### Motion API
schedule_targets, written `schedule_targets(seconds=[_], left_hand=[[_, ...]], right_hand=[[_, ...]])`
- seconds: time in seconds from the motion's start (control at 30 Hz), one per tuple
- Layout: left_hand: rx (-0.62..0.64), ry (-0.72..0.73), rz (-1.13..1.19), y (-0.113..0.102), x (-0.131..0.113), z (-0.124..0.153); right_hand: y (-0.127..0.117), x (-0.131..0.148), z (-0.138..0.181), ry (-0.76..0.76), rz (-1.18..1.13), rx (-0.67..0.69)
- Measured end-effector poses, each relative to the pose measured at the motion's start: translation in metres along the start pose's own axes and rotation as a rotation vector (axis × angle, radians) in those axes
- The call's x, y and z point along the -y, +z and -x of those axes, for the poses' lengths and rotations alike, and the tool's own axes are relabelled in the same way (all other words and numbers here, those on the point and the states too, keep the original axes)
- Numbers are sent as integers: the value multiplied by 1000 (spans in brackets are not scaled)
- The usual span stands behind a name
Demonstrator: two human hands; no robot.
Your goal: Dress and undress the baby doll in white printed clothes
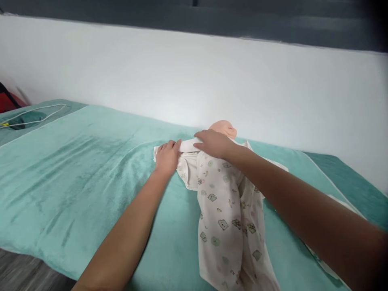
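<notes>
A baby doll (223,128) lies on its back on a teal towel (91,169), head toward the wall. It wears a white printed romper (226,210) whose legs trail toward me. My left hand (166,155) lies flat on the romper's left sleeve, fingers stretched out and together, pressing it onto the towel. My right hand (212,143) rests palm down on the doll's chest just below the chin, fingers extended over the sleeve's inner end. Neither hand grips anything.
A white wall (194,81) runs close behind the doll. At the far left lie a white cable (36,111) and a dark green item (28,118) on the bedding. The near edge of the towel drops to a grey floor (27,275).
</notes>
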State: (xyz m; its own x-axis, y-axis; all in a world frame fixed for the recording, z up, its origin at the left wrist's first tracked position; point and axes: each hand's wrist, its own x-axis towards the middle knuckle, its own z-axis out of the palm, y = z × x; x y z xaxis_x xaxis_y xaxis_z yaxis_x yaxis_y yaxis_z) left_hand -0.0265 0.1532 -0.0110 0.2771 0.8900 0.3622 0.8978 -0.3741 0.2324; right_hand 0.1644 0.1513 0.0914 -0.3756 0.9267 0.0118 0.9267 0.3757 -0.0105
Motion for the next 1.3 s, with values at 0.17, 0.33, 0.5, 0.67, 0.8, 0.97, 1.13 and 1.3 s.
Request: schedule_targets(seconds=[0.17, 0.33, 0.5, 0.67, 0.8, 0.97, 1.13, 1.3], left_hand=[[-28, -44, -7, -3, -2, 7], [-142, -22, 74, -16, -22, 32], [-109, 114, 421, -46, -95, 38], [140, 311, 193, -63, -185, -13], [416, 334, -55, -52, -226, -58], [550, 321, -169, -30, -249, -80], [597, 384, -238, -9, -259, -86], [629, 434, -256, 7, -265, -94]], right_hand=[[7, -42, 68, 209, -228, -573], [54, -84, 123, 569, -217, -630], [79, -90, 145, 565, -155, -543], [77, -92, 139, 584, -172, -536], [79, -97, 136, 594, -152, -539], [77, -100, 141, 661, -160, -586], [77, -102, 139, 682, -202, -604], [79, -103, 138, 682, -240, -561]])
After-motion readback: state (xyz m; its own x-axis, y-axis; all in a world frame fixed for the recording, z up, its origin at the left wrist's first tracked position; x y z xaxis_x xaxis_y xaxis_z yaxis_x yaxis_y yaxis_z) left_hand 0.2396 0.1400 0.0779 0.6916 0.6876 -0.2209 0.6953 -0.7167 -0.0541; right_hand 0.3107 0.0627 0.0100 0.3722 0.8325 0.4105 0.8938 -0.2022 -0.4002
